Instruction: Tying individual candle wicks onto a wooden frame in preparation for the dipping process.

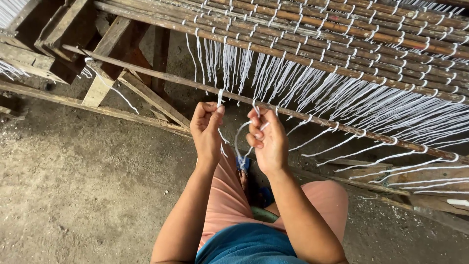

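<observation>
Rough grey concrete floor (73,195), daylight

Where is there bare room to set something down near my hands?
The concrete floor left of the left hand is bare, bordered by the wooden beam. Right of the right hand, white strings and the stick mat crowd the space.

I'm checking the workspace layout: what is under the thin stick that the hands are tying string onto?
Under the thin stick lie bare concrete floor, a lower wooden rail and hanging white strings. The hands and knees cover the floor nearest the person.
</observation>
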